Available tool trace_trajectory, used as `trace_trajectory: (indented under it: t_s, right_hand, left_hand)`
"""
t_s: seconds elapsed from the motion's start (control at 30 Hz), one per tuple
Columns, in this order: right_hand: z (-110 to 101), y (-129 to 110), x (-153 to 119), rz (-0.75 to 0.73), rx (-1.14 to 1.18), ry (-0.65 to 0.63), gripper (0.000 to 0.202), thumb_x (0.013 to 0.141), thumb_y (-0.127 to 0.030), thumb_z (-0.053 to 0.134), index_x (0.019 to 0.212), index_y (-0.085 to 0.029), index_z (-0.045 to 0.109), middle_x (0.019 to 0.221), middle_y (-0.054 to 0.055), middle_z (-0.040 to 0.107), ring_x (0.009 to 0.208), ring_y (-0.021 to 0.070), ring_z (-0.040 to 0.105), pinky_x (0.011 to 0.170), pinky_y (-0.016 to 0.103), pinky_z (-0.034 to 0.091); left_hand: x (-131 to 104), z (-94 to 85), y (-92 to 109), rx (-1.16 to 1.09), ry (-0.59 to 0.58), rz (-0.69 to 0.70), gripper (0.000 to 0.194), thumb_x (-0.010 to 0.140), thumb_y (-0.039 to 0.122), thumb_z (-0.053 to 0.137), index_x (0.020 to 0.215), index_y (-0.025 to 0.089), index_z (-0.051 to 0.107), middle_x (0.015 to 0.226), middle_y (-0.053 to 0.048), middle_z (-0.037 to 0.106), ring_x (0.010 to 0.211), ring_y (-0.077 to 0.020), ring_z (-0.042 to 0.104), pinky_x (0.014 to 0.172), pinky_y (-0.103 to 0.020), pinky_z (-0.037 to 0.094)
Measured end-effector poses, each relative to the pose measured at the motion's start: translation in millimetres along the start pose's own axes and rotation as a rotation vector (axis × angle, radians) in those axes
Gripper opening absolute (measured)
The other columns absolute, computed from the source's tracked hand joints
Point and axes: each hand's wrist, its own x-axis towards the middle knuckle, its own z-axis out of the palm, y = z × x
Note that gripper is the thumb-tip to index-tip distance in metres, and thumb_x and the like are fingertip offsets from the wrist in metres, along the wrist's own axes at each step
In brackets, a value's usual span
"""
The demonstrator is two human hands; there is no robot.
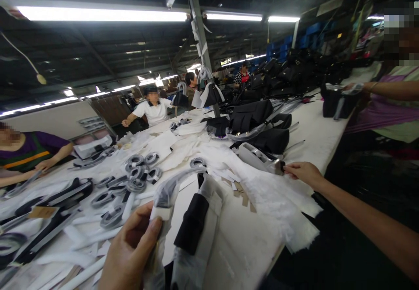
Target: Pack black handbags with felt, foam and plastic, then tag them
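Note:
My left hand is closed, thumb against fingers, on a bag handle wrapped in clear plastic film, with a small white band under the thumb. The handle curves up and over towards a black padded piece, which lies on white wrapping beside the hand. My right hand reaches out to the right, its fingertips pinched at the dark end of a grey object that looks like a tape dispenser. What the fingertips hold there is too small to make out.
Coiled grey straps and white tubes lie left on the white table. White foam sheet hangs over its right edge. Black bags are heaped behind, near a metal post. Co-workers sit left; a person stands right.

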Motion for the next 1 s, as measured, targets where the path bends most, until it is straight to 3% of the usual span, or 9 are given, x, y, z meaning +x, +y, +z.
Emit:
trace_trajectory:
  t_s: [0.1,0.2,0.3,0.37,0.47,0.53,0.7,1.0]
  right_hand:
    - [-10.8,-9.4,0.6,0.027,-0.072,-0.105,0.017,0.073,-0.029,0.073,0.064,-0.015,0.075,0.060,0.008,0.068,0.056,0.0177,0.060,0.060,0.033,0.042]
    - [-4.9,-35.8,-17.5,-0.003,-0.093,-0.140,0.020,0.070,-0.036,0.076,0.080,-0.020,0.079,0.071,0.007,0.071,0.066,0.0219,0.063,0.066,0.035,0.043]
    - [22.5,-82.3,-59.0,-0.113,-0.020,-0.272,0.034,0.066,-0.053,0.077,0.081,-0.023,0.079,0.069,0.008,0.069,0.068,0.0239,0.062,0.065,0.036,0.044]
    - [44.9,-119.3,-95.2,-0.217,0.136,-0.480,0.039,0.066,-0.061,0.077,0.075,-0.023,0.079,0.073,0.010,0.071,0.064,0.0224,0.060,0.062,0.035,0.047]
    - [78.1,-167.1,-145.0,-0.302,0.343,-0.797,0.033,0.076,-0.055,0.073,0.075,-0.022,0.078,0.074,0.008,0.071,0.061,0.0204,0.060,0.055,0.031,0.049]
    - [99.0,-187.1,-166.6,-0.316,0.415,-0.893,0.030,0.079,-0.050,0.072,0.077,-0.021,0.077,0.069,0.006,0.070,0.060,0.0187,0.060,0.054,0.029,0.048]
    - [133.2,-200.4,-181.0,-0.312,0.376,-0.847,0.028,0.078,-0.045,0.074,0.068,-0.020,0.073,0.062,0.001,0.066,0.052,0.0137,0.054,0.049,0.024,0.043]
    - [132.8,-201.8,-175.4,-0.275,0.265,-0.872,0.028,0.076,-0.045,0.076,0.064,-0.019,0.073,0.054,-0.001,0.062,0.048,0.0129,0.054,0.048,0.024,0.040]
  left_hand:
    - [2.7,-0.2,-2.3,-0.012,-0.020,0.031,0.063,0.059,0.049,0.087,0.109,0.019,0.066,0.093,-0.005,0.076,0.091,-0.0261,0.072,0.072,-0.027,0.058]
    - [3.8,1.7,-5.3,-0.010,-0.025,0.096,0.059,0.062,0.049,0.084,0.108,0.016,0.066,0.093,-0.008,0.075,0.092,-0.0267,0.071,0.071,-0.028,0.057]
    - [4.3,4.1,-8.5,0.026,-0.064,0.185,0.051,0.069,0.050,0.078,0.105,0.015,0.065,0.100,-0.009,0.074,0.097,-0.0264,0.070,0.075,-0.029,0.055]
    - [4.4,4.9,-10.4,0.086,-0.097,0.255,0.042,0.075,0.047,0.074,0.103,0.016,0.065,0.101,-0.009,0.074,0.097,-0.0239,0.069,0.080,-0.029,0.053]
    - [2.0,6.2,-11.6,0.186,-0.119,0.345,0.033,0.080,0.039,0.070,0.103,0.016,0.065,0.098,-0.008,0.074,0.093,-0.0210,0.068,0.083,-0.030,0.051]
    - [-0.9,7.5,-11.2,0.232,-0.125,0.382,0.029,0.081,0.035,0.069,0.103,0.016,0.065,0.097,-0.007,0.073,0.091,-0.0205,0.067,0.082,-0.029,0.051]
    - [-3.9,6.2,-10.6,0.280,-0.104,0.457,0.025,0.081,0.032,0.068,0.100,0.016,0.066,0.090,-0.004,0.072,0.084,-0.0184,0.065,0.077,-0.028,0.050]
    - [0.3,-3.8,-16.8,0.250,-0.177,0.434,0.026,0.080,0.029,0.071,0.102,0.016,0.069,0.093,-0.006,0.074,0.085,-0.0194,0.067,0.079,-0.029,0.051]
